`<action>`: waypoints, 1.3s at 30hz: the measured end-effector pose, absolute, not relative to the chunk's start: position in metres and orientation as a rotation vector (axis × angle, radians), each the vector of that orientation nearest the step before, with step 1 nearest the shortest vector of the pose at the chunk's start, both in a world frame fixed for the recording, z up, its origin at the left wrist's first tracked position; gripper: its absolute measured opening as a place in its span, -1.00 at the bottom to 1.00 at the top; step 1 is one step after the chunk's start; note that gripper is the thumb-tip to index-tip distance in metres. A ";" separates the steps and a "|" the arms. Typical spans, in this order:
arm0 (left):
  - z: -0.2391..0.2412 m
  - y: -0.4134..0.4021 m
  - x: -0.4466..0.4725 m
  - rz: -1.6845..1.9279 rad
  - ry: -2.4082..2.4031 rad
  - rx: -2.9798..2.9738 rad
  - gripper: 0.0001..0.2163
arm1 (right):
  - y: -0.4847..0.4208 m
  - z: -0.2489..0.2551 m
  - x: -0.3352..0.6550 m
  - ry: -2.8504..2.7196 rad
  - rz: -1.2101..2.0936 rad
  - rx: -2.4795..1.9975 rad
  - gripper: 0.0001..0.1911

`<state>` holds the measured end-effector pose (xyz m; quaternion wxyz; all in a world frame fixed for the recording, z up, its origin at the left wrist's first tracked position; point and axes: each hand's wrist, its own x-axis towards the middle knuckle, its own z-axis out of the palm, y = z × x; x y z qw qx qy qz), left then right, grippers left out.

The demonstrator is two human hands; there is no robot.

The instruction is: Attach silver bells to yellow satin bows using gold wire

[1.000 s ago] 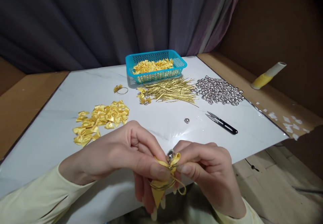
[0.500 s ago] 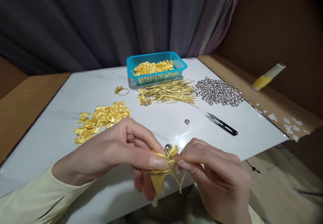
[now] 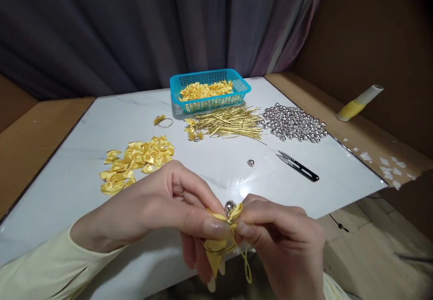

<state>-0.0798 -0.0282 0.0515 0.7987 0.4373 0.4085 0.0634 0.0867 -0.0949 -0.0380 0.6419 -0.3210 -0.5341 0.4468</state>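
A yellow ribbon bow [image 3: 214,261] with a round silver bell [image 3: 230,207] at its middle is pinched between the thumb and fingers of my left hand [image 3: 182,214]. Against the bow's right side, the closed thumb and index finger of my right hand [image 3: 284,237] grip a thin gold twist tie [image 3: 230,221], mostly hidden by the fingertips. A gold ring of wire or cord [image 3: 219,249] runs under the bow by my left fingers. From between the hands a yellow cord loop [image 3: 248,270] hangs down.
Loose yellow bows [image 3: 145,153] lie at left, and a blue basket [image 3: 209,102] of bows stands behind. Gold twist ties [image 3: 230,122], silver bells [image 3: 294,122] and black thread snips [image 3: 299,167] lie farther right. A single bell [image 3: 251,163] sits beyond my hands.
Both hands have come slightly lower with the bow and bell, and my right hand has drawn in to the left. The hanging cord loop swings lower.
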 end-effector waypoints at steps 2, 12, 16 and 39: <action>0.051 -0.028 -0.081 0.140 0.880 0.942 -0.82 | -0.095 -0.037 0.085 -1.201 1.003 -0.752 -0.83; 0.046 -0.028 -0.088 0.198 0.944 1.117 -0.93 | -0.101 -0.031 0.088 -0.896 1.224 -0.912 -0.77; 0.042 -0.029 -0.086 0.204 0.933 1.108 -0.94 | -0.105 -0.031 0.083 -0.814 1.249 -0.819 -0.78; 0.040 -0.030 -0.080 0.200 0.996 1.201 -0.96 | -0.073 -0.016 0.126 -2.034 0.399 -0.732 -0.88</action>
